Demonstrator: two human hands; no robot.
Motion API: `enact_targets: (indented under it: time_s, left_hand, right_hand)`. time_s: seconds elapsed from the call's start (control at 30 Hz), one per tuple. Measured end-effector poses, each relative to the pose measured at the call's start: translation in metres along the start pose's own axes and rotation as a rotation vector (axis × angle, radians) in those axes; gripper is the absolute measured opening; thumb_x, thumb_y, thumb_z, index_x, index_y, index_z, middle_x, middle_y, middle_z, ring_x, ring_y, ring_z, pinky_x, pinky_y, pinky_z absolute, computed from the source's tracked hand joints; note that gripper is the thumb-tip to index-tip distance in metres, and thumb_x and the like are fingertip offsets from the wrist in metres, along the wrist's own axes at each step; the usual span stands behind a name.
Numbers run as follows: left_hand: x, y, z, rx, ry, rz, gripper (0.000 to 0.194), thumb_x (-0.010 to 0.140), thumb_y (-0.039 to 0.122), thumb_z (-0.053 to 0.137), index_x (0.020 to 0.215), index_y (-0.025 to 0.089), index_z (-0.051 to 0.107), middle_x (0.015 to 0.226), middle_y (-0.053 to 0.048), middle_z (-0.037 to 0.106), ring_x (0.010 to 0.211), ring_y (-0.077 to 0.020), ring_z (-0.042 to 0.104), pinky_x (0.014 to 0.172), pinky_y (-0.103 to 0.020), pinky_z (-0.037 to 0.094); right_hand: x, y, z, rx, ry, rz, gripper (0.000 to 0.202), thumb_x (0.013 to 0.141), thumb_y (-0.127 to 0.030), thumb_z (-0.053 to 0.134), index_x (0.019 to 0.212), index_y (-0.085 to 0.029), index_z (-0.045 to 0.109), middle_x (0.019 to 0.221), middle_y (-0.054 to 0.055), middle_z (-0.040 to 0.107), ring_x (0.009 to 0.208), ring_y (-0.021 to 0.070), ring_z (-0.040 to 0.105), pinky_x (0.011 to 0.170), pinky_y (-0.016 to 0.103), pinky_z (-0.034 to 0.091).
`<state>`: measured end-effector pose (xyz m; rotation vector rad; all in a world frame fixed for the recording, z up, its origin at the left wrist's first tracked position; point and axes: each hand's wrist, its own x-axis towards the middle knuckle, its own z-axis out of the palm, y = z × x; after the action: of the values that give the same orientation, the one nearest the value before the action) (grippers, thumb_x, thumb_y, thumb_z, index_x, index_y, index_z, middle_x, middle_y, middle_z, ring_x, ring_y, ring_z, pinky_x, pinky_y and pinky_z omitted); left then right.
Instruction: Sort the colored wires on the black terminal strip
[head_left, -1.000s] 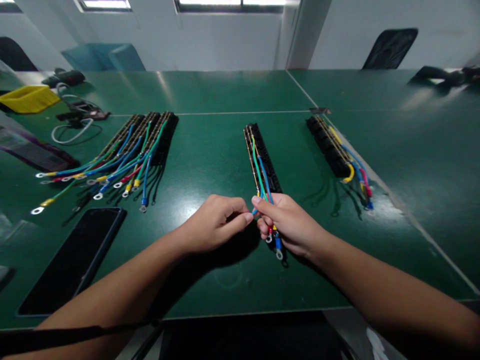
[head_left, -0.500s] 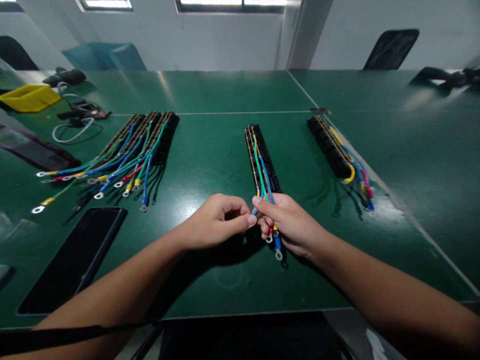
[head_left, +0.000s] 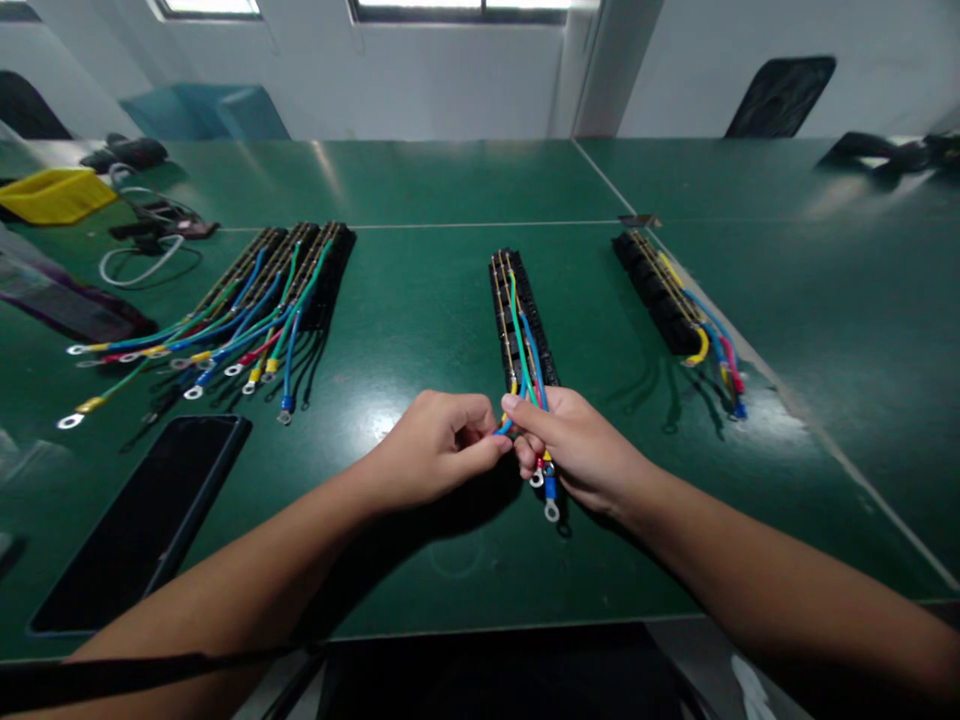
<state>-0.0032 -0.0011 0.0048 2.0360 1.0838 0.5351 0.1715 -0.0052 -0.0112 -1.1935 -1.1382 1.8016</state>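
A black terminal strip with brass-coloured rails lies lengthwise in front of me on the green table. Green, blue, yellow and red wires run from it toward me. My right hand is closed around this bunch near the strip's close end, thumb on top. Below its fingers hang ring terminals, among them one with a blue sleeve and one with a red. My left hand pinches a blue wire just left of the right thumb; that wire's end is hidden by the fingers.
Several wired strips lie side by side at the left, their ring-ended wires fanned toward me. Another wired strip is at the right. A phone rests at the near left. Behind it are a yellow bin and a white cable.
My left fingers have shifted very slightly down with the pinched blue wire, which now bends more. The hanging ring terminals have moved a touch left. My right hand keeps its grip.
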Motion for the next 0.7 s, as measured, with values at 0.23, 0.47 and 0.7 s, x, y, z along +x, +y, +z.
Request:
enact_targets:
  time_s: [0.23, 0.47, 0.7]
  left_hand:
    - [-0.0008, -0.0029, 0.0000, -0.162, -0.042, -0.083, 0.032, 0.085, 0.038, 0.055, 0.065, 0.013, 0.052, 0.053, 0.005, 0.045, 0.049, -0.0059, 0.037, 0.045, -0.017, 0.027]
    - [0.0002, -0.0006, 0.0029, 0.057, 0.062, 0.058, 0.026, 0.083, 0.030, 0.056, 0.063, 0.013, 0.051, 0.053, 0.005, 0.048, 0.049, -0.0056, 0.040, 0.048, -0.017, 0.027]
    - [0.0000, 0.0007, 0.0016, 0.046, 0.039, 0.039, 0.030, 0.085, 0.032, 0.053, 0.063, 0.013, 0.053, 0.052, 0.005, 0.046, 0.049, -0.0056, 0.039, 0.048, -0.018, 0.027]
  right_hand:
    - [-0.0010, -0.0018, 0.0011, 0.023, 0.010, 0.016, 0.025, 0.089, -0.034, 0.057, 0.072, -0.016, 0.051, 0.043, -0.005, 0.050, 0.036, 0.0068, 0.047, 0.038, 0.017, 0.039]
    - [-0.0007, -0.0017, 0.0013, 0.023, 0.025, 0.016, 0.025, 0.087, -0.035, 0.058, 0.071, -0.017, 0.052, 0.043, -0.004, 0.052, 0.035, 0.0076, 0.047, 0.038, 0.018, 0.038]
    - [0.0006, -0.0018, 0.0012, 0.014, 0.015, 0.008, 0.026, 0.087, -0.037, 0.058, 0.071, -0.017, 0.052, 0.043, -0.005, 0.051, 0.036, 0.0076, 0.047, 0.039, 0.018, 0.039]
